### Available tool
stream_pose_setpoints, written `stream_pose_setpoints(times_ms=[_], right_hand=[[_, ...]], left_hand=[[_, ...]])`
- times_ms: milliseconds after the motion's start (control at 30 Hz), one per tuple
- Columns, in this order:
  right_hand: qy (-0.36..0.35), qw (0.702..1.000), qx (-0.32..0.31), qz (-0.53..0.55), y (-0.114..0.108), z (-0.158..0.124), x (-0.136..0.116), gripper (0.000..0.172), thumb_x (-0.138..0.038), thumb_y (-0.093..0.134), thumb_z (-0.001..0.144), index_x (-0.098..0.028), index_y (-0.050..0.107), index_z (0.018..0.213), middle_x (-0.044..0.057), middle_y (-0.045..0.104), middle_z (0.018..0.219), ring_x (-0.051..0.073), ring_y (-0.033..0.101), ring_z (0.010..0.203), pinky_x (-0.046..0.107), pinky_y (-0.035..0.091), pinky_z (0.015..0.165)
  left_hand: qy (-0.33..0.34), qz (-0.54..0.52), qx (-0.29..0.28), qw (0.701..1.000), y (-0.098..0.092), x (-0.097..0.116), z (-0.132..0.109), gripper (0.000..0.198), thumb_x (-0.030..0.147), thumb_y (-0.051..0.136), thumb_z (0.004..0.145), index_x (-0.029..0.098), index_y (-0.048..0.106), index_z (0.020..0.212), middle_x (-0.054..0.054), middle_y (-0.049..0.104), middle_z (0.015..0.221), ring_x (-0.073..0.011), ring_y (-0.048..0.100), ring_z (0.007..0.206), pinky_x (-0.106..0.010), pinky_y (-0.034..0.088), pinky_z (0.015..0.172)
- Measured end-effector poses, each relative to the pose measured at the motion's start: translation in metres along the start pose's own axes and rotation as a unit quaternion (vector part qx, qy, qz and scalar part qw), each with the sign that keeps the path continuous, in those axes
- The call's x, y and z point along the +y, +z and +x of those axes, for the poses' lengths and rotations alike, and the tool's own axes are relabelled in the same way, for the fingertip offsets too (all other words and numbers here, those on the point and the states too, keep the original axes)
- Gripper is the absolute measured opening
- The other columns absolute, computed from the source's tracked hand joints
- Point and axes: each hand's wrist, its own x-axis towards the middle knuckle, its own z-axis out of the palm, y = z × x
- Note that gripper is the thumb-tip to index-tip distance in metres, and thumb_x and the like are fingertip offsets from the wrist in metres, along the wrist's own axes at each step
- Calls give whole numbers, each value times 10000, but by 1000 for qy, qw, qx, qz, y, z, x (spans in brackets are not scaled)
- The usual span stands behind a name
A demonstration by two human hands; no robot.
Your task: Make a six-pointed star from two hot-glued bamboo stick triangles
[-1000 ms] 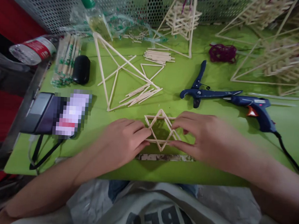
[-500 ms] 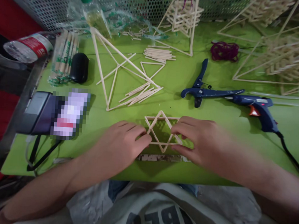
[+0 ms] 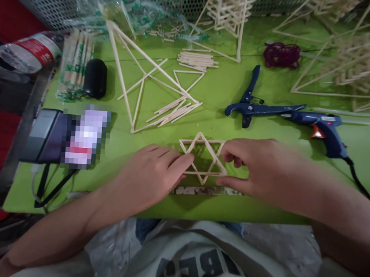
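Note:
A six-pointed star frame of thin wooden sticks (image 3: 207, 145) lies on the green tabletop in front of me. My left hand (image 3: 161, 170) is closed on its left side, with the thumb over the sticks and the fingertips partly hidden. At the right side is my right hand (image 3: 249, 165), its thumb and forefinger spread apart around the star's right corners. The forefinger is close to the upper right corner; whether it touches is unclear. Just below the star, a speckled flat strip (image 3: 207, 191) lies along the table.
Beyond the star are a larger stick pyramid frame (image 3: 117, 69), loose sticks (image 3: 170, 112) and a stick bundle (image 3: 197, 59). Right of these lie a blue cutter (image 3: 248, 104), a blue glue gun (image 3: 323, 124) and purple cord (image 3: 281, 55). A phone (image 3: 86, 136) sits left.
My right thumb and forefinger have opened and drawn slightly right, uncovering the star's lower right corner. My left thumb has slid a little further over the frame. The view has shifted slightly.

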Motion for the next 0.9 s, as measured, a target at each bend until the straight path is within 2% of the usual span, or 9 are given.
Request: stream_pose_setpoints(times_ms=[100, 233, 333, 467, 533, 667, 900], right_hand=[[2, 1000, -17, -13, -1, -2, 8, 401, -422, 972, 875, -296, 592, 894, -6, 690, 725, 192, 513, 573, 374, 254, 598], [11, 996, -40, -85, 1, -4, 11, 490, -555, 1012, 808, -288, 602, 784, 0, 594, 597, 177, 387, 511, 382, 146, 604], [5, 993, -62, -99, 5, -4, 6, 452, -588, 962, 881, -270, 657, 782, 35, 693, 672, 185, 460, 535, 382, 161, 618], [4, 991, -77, -110, 11, -5, -7, 261, -465, 886, 994, -249, 769, 904, 87, 812, 837, 232, 599, 634, 401, 213, 654], [12, 989, -70, -127, 15, -8, -12, 218, -434, 852, 1035, -244, 791, 947, 97, 822, 873, 248, 630, 678, 411, 222, 672], [17, 989, -51, -141, 22, -13, -12, 258, -459, 786, 1100, -247, 775, 954, 105, 808, 882, 258, 637, 714, 427, 215, 687], [19, 984, -78, -158, 22, -12, -12, 253, -447, 719, 1156, -257, 760, 994, 65, 791, 919, 263, 691, 776, 414, 233, 697]], left_hand=[[-4, -1, 3, 1000, 2, 0, 0, 300, 161, 667, 1134, 158, 685, 1433, -104, 888, 1100, -276, 820, 889, -415, 585, 751], [-23, -2, 0, 1000, 6, 0, 0, 419, 199, 729, 1096, 149, 647, 1505, -126, 898, 1127, -295, 828, 886, -411, 581, 743], [-32, -7, 0, 999, 7, 0, 0, 468, 227, 748, 1089, 142, 631, 1535, -138, 901, 1160, -310, 835, 892, -420, 597, 738], [-29, -10, -5, 1000, 7, 0, 0, 375, 231, 737, 1108, 157, 682, 1472, -149, 899, 1201, -310, 849, 948, -418, 625, 776], [-23, -10, 0, 1000, 7, 1, 0, 285, 223, 736, 1113, 159, 720, 1391, -145, 897, 1182, -312, 850, 960, -423, 630, 785], [-5, -21, 12, 1000, 7, 1, 0, 160, 225, 744, 1127, 151, 758, 1268, -117, 884, 1104, -307, 834, 920, -436, 622, 760], [11, -20, 11, 1000, 7, 0, 3, 180, 237, 777, 1127, 141, 756, 1278, -88, 873, 1097, -314, 828, 927, -461, 620, 758]])
